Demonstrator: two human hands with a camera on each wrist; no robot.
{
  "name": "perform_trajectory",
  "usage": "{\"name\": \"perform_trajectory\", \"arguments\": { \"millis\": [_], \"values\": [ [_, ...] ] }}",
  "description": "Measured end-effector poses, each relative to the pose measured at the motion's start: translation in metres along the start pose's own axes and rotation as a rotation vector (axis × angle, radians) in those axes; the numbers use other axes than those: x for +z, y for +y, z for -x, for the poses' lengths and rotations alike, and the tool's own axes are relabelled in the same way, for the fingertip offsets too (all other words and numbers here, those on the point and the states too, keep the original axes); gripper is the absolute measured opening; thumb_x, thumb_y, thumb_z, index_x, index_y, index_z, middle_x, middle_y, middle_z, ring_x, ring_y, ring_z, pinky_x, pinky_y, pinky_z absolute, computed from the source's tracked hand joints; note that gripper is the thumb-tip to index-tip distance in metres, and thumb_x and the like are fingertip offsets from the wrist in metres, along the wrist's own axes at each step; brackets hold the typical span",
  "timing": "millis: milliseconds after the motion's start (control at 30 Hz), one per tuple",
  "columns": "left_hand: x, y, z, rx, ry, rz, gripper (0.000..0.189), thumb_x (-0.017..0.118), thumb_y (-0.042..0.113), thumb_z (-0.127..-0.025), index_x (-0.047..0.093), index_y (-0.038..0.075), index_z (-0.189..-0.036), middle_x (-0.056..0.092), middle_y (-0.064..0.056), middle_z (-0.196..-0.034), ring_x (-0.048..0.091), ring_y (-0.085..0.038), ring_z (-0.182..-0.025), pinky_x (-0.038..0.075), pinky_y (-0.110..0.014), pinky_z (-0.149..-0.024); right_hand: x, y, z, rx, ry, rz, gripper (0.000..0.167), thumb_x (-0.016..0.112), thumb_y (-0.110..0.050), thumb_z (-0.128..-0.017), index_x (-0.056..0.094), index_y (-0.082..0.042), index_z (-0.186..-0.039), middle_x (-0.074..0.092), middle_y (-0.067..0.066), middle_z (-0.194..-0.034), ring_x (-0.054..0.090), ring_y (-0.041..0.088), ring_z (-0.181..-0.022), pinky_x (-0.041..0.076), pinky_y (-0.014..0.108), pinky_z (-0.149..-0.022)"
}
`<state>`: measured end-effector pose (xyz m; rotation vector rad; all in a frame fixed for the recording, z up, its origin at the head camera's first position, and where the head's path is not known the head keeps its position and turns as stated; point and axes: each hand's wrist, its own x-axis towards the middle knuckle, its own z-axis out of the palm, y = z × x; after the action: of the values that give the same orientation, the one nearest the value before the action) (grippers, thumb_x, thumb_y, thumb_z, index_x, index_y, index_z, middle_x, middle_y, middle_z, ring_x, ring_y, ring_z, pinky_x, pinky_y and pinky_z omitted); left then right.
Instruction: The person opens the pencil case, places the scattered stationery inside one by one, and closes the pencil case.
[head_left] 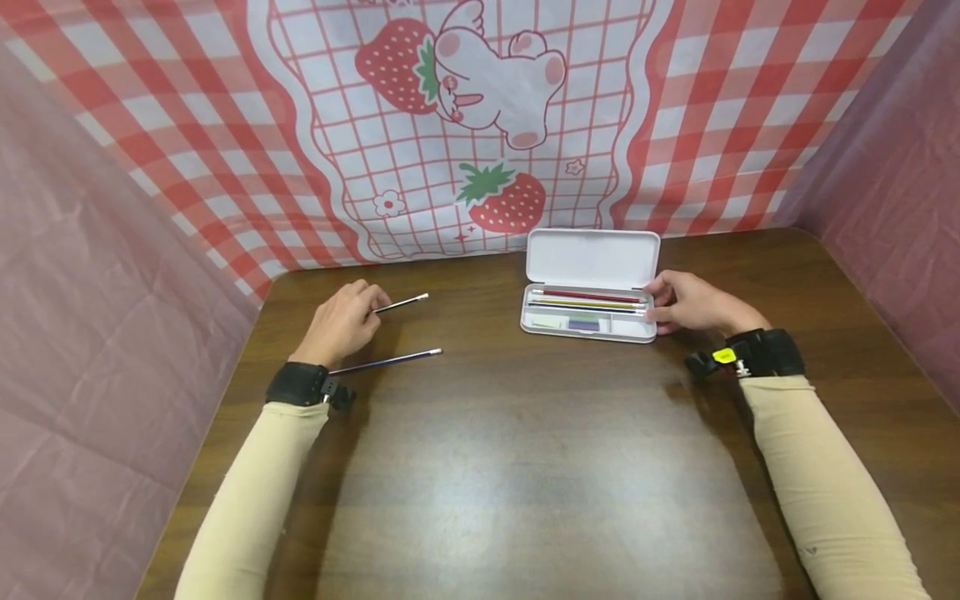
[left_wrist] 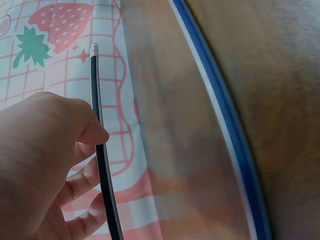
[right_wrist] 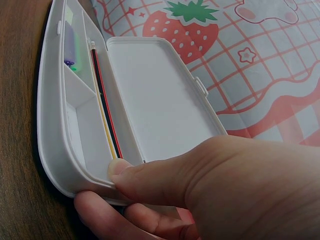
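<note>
My left hand (head_left: pixel 345 321) pinches a dark pencil (left_wrist: pixel 95 75) with a white stripe and a white eraser end, its eraser pointing right in the head view. On the table beside that wrist lies a blue pencil (head_left: pixel 397 359) with a white stripe. A white pencil case (head_left: pixel 630 337) stands with its lid (head_left: pixel 592 258) raised. Its right end is gripped by my right hand (head_left: pixel 693 304), thumb at the inner side of the wall and fingers outside. In the long compartment lie a red-and-black pencil (right_wrist: pixel 106 105) and a yellow one (right_wrist: pixel 102 112).
Small purple (right_wrist: pixel 69 45) and green items sit in the case's front compartment. The brown wooden table (head_left: pixel 510 467) meets a red checked strawberry cloth (head_left: pixel 465 125) at the back. Pink fabric (head_left: pixel 97 333) hangs on both sides.
</note>
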<state>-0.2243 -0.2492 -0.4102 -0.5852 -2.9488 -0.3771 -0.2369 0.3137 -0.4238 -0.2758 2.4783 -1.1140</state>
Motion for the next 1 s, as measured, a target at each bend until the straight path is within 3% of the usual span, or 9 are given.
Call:
{"name": "perform_trajectory", "arguments": {
  "millis": [167, 500, 1000],
  "values": [
    [-0.006, 0.003, -0.005, 0.003, 0.004, -0.014, 0.026, 0.066, 0.001, -0.100, 0.075, 0.006, -0.125, 0.069, -0.014, -0.111, 0.065, -0.033, -0.108, 0.057, -0.052, -0.085, -0.001, 0.000, 0.000, -0.004, -0.003, 0.010, 0.047, 0.071, 0.001, -0.106, 0.048, 0.015, -0.144, 0.063, 0.033, -0.124, 0.068, 0.025, -0.095, 0.068, 0.025, -0.077],
    [-0.002, 0.005, -0.009, 0.008, -0.018, -0.012, 0.029, 0.065, 0.000, -0.100, 0.075, 0.007, -0.126, 0.069, -0.014, -0.114, 0.066, -0.033, -0.110, 0.059, -0.053, -0.088, -0.001, 0.002, 0.000, 0.004, 0.000, 0.011, 0.048, 0.072, 0.000, -0.106, 0.048, 0.015, -0.145, 0.062, 0.033, -0.124, 0.067, 0.025, -0.095, 0.068, 0.025, -0.077],
    [0.013, 0.018, -0.021, 0.049, -0.013, 0.011, 0.029, 0.064, 0.001, -0.099, 0.076, 0.008, -0.125, 0.071, -0.013, -0.115, 0.067, -0.032, -0.112, 0.059, -0.054, -0.090, 0.000, 0.001, 0.000, 0.001, 0.004, -0.008, 0.047, 0.071, 0.002, -0.106, 0.048, 0.015, -0.145, 0.061, 0.030, -0.121, 0.066, 0.025, -0.096, 0.068, 0.025, -0.076]
  ]
}}
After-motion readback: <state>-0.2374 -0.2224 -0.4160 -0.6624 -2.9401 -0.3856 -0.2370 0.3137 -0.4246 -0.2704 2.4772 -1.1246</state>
